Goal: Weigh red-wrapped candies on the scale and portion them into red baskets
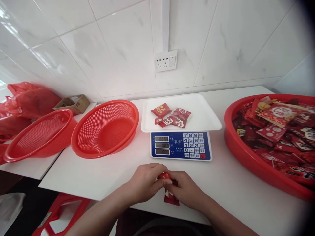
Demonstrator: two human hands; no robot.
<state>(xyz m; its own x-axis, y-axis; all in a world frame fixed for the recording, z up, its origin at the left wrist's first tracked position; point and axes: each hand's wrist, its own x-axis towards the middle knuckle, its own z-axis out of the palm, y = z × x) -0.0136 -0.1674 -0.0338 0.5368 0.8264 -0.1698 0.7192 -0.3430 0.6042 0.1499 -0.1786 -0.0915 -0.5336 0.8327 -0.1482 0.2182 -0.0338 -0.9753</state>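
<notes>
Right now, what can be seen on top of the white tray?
Several small red packets lie on the white tray, some overlapping. Their overlapped parts and the tray beneath cannot be seen.

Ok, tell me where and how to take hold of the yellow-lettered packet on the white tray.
Pinch the yellow-lettered packet by its left edge, probably best coming down from the left. It lies low on the white tray, with other packets close on its right and near sides, while its left edge is free.
</notes>
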